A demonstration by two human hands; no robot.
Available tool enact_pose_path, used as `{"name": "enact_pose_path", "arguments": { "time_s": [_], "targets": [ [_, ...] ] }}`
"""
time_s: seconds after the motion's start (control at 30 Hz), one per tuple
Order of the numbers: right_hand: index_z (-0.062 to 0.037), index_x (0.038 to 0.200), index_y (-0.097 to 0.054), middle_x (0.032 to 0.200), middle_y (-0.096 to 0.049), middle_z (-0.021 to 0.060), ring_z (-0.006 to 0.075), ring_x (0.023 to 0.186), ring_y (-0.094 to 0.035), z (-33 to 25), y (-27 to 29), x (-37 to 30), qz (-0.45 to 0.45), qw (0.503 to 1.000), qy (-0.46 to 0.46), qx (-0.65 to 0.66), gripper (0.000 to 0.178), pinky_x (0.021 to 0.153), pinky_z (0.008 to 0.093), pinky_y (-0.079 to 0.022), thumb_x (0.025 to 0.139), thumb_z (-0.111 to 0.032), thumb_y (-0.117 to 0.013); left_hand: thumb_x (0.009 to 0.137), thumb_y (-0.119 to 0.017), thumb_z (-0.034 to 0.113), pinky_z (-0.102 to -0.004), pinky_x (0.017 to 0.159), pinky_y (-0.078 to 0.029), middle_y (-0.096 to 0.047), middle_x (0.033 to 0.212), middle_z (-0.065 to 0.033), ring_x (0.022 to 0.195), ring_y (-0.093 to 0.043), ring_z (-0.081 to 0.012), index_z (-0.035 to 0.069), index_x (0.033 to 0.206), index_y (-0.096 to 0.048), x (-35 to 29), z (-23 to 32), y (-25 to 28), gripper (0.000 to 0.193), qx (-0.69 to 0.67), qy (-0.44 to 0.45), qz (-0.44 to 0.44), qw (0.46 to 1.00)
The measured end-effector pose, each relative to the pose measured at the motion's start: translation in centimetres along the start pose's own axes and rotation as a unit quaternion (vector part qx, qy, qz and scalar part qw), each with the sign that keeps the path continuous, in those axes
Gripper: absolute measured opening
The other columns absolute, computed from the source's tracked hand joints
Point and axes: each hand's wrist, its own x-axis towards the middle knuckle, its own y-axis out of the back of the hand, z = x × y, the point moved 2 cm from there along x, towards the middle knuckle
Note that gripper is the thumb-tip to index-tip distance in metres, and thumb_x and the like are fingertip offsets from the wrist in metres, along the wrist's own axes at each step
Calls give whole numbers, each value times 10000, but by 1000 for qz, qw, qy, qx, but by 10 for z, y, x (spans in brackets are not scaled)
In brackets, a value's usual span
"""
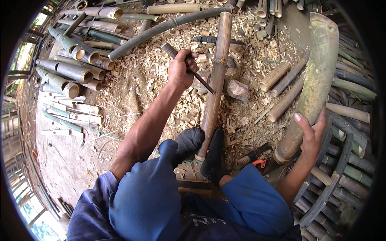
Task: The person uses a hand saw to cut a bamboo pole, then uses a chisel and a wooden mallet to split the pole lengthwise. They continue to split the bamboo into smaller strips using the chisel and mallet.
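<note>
My left hand (183,68) is closed round a chisel (204,83) with a dark handle and a narrow metal blade. Its lower end meets the side of a brown bamboo pole (221,44) that stretches away from me. Two feet in dark socks (189,142) hold the near end of this pole between them. At the right, my right hand (311,130) grips a thick, mottled green bamboo length (319,68) near its lower end, thumb on the near side. The fingers behind it are partly hidden.
Stones (237,89) lie under the pole among pale wood chips (161,76). Cut bamboo tubes (72,72) are piled at the left, and several short lengths (287,80) lie right of the pole. Stacked bamboo (354,160) fills the right side. An orange-handled tool (259,163) rests near my right knee.
</note>
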Motion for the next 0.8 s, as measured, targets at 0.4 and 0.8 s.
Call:
{"name": "enact_pose_path", "arguments": {
  "time_s": [0.4,0.8],
  "targets": [
    [25,1530,-370,1361,-547,135,226,1237,-543,-1,0,-2,-1,1000,11,5,886,1101,358,-396,776,-176,-792,982,-678,187,-277,471,-354,-571,675,-22,509,-413,-92,73,846,-592,-2,-2,-8,197,12,-21,-20,1000],
    [-30,1396,-502,1205,-664,191,260,997,-687,-79,-53,74,-65,943,206,-252,721,859,390,-590,761,-112,-834,1003,-681,335,-343,533,-548,-738,771,-91,576,-612,-98,48,961,-777,-48,-26,-78,305,474,-237,-29,847]
  ]
}}
